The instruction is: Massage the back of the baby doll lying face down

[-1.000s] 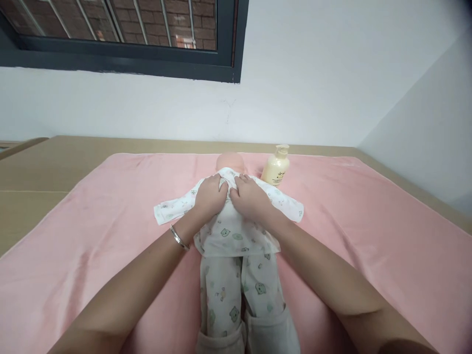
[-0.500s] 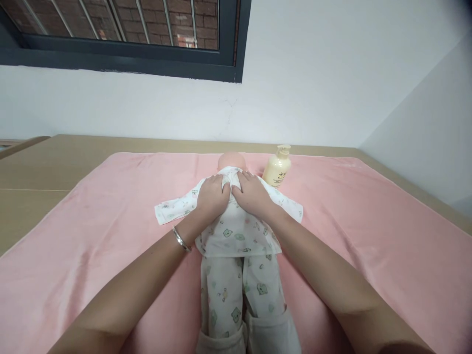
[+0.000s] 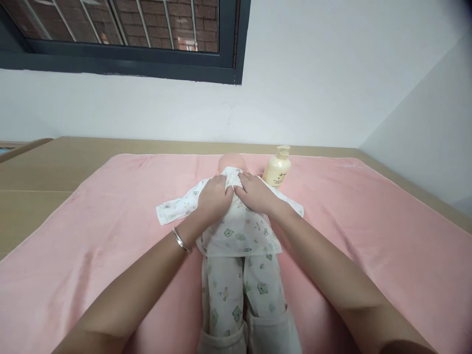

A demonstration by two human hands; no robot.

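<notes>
A baby doll point(image 3: 231, 162) lies lengthwise in front of me, its bald head at the far end; I cannot tell whether it lies face up or face down. It wears a white patterned shirt point(image 3: 241, 238) with the sleeves spread out, and matching trousers point(image 3: 225, 295). Flat on the upper left of the shirt rests my left hand point(image 3: 216, 196), with a silver bracelet at its wrist. My right hand point(image 3: 257, 193) lies likewise on the upper right, fingers stretched toward the doll's head. Both thumbs nearly meet in the middle.
Just right of the doll's shoulder stands a cream pump bottle point(image 3: 277, 169). A pink cloth point(image 3: 110, 221) covers most of the wooden surface point(image 3: 33, 172). Beyond it rises a white wall point(image 3: 302, 73) with a dark-framed window point(image 3: 147, 61).
Both hands have slid very slightly to the right and toward me over the shirt, and the cloth at the collar has shifted a little. The bottle stays put.
</notes>
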